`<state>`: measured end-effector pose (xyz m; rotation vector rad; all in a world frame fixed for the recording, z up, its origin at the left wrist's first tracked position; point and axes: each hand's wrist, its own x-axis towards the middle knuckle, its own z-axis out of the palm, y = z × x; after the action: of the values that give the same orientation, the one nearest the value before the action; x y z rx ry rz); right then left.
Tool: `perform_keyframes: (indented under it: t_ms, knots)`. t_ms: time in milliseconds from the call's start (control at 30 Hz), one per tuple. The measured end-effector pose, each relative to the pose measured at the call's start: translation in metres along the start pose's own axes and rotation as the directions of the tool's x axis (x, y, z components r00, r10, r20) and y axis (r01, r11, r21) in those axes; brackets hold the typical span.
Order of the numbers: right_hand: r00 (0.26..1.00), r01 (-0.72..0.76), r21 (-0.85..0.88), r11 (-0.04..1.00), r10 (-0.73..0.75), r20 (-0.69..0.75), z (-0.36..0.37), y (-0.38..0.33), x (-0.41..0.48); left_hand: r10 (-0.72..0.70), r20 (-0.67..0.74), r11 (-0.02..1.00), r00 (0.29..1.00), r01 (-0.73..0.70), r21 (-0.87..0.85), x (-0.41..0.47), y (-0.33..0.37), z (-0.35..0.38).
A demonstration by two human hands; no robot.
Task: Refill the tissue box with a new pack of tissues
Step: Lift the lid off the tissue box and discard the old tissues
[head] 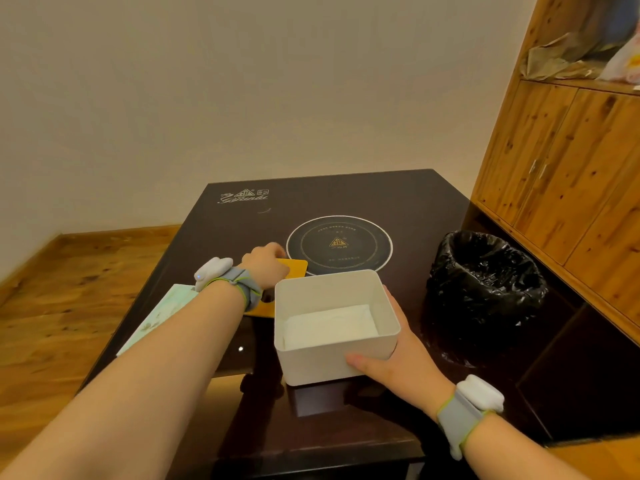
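Logos on the table (346, 195) are too small to read.

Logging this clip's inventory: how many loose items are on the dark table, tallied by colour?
White: 1, the open rectangular plastic tissue box, with tissues inside
Yellow: 1, the flat rectangular lid
Pale green: 1, the flat tissue pack
Total: 3

1. Both forearms are bare, with no sleeves in view.
2. The left hand (265, 266) has a grey fabric wristband (247, 287) edged in light green, carrying a white rounded device (211, 273) with a small blue-white light.
3. The right hand (398, 362) has a matching grey strap (457, 419) with green trim and a white rounded module (479, 393).
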<state>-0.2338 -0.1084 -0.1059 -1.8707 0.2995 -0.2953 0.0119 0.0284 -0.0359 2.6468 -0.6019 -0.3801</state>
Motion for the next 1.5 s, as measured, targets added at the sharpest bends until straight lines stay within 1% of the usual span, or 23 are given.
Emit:
perform_keyframes:
  t_ms: [100,133,233,300,367,433,467,533,600,633,667,733,833,867,900,1000,1067,1133,1200,1300,1400,1433,1500]
  knots:
    - [1.0,-0.001,0.001,1.0,0.001,-0.007,0.001,-0.001,0.0,0.077,-0.018,0.968,0.997,-0.079,-0.24,-0.02,0.023,-0.012]
    - [1.0,0.001,-0.003,1.0,-0.001,-0.009,0.001,-0.001,0.0,0.084,-0.016,0.96,0.996,-0.085,-0.265,-0.027,0.029,-0.014]
    - [1.0,-0.013,0.004,1.0,0.013,0.011,0.0,-0.003,-0.001,0.098,0.04,0.973,0.994,-0.087,-0.215,-0.047,0.036,-0.01]
    - [1.0,-0.023,0.036,0.999,0.022,0.013,-0.001,-0.012,-0.001,0.103,0.026,0.97,0.994,-0.095,-0.225,-0.054,0.031,-0.002]
    - [0.998,-0.018,0.078,0.997,0.022,-0.051,-0.004,-0.024,0.003,0.121,-0.04,0.954,0.992,-0.128,-0.27,-0.056,0.022,0.008]
    - [0.986,0.04,0.055,0.998,-0.03,-0.167,-0.009,-0.043,0.009,0.122,-0.076,0.931,0.99,-0.14,-0.337,-0.058,0.015,0.018]
    - [0.974,0.085,0.004,0.996,-0.082,-0.21,-0.011,-0.056,0.013,0.113,-0.067,0.922,0.991,-0.129,-0.364,-0.058,0.012,0.023]
    - [0.953,0.163,-0.202,0.966,-0.207,-0.222,-0.012,-0.08,0.022,0.089,-0.041,0.912,0.995,-0.098,-0.399,-0.061,0.009,0.027]
    - [0.959,0.191,-0.404,0.894,-0.257,-0.116,-0.009,-0.097,0.038,0.086,-0.033,0.897,0.996,-0.092,-0.433,-0.06,0.009,0.027]
    - [0.977,0.178,-0.471,0.864,-0.214,-0.023,-0.005,-0.104,0.045,0.09,-0.033,0.886,0.995,-0.095,-0.453,-0.062,0.011,0.027]
    - [0.989,0.149,-0.53,0.835,-0.129,0.074,0.0,-0.108,0.051,0.095,-0.03,0.876,0.995,-0.098,-0.472,-0.062,0.012,0.028]
    - [0.977,0.105,-0.692,0.714,0.057,0.208,0.013,-0.111,0.061,0.099,-0.034,0.866,0.994,-0.103,-0.49,-0.063,0.015,0.03]
    - [0.909,0.169,-0.883,0.438,0.276,0.311,0.032,-0.104,0.071,0.096,-0.045,0.857,0.994,-0.105,-0.504,-0.064,0.014,0.03]
    - [0.878,0.179,-0.904,0.388,0.351,0.325,0.037,-0.1,0.073,0.092,-0.047,0.852,0.995,-0.103,-0.513,-0.064,0.013,0.031]
    - [0.853,0.17,-0.914,0.367,0.41,0.323,0.041,-0.096,0.075,0.085,-0.051,0.845,0.995,-0.099,-0.525,-0.065,0.013,0.031]
    - [0.834,0.063,-0.896,0.439,0.47,0.289,0.044,-0.086,0.082,0.061,-0.05,0.818,0.997,-0.079,-0.57,-0.065,0.012,0.032]
    - [0.841,0.0,-0.868,0.496,0.469,0.269,0.044,-0.08,0.084,0.057,-0.05,0.816,0.997,-0.075,-0.574,-0.065,0.012,0.032]
    - [0.847,-0.012,-0.851,0.526,0.457,0.271,0.044,-0.075,0.086,0.054,-0.054,0.814,0.997,-0.075,-0.575,-0.065,0.013,0.032]
    - [0.845,0.027,-0.861,0.509,0.448,0.291,0.044,-0.073,0.084,0.047,-0.062,0.808,0.997,-0.074,-0.585,-0.065,0.013,0.033]
    - [0.851,0.118,-0.895,0.429,0.421,0.315,0.046,-0.072,0.082,0.038,-0.066,0.8,0.997,-0.07,-0.596,-0.065,0.013,0.033]
    - [0.863,0.158,-0.918,0.364,0.401,0.307,0.046,-0.072,0.082,0.038,-0.07,0.798,0.997,-0.072,-0.599,-0.064,0.013,0.034]
    - [0.86,0.168,-0.918,0.36,0.401,0.315,0.047,-0.072,0.083,0.039,-0.073,0.8,0.997,-0.075,-0.595,-0.064,0.013,0.034]
    - [0.855,0.182,-0.9,0.396,0.388,0.343,0.046,-0.071,0.085,0.042,-0.073,0.804,0.996,-0.077,-0.589,-0.063,0.012,0.034]
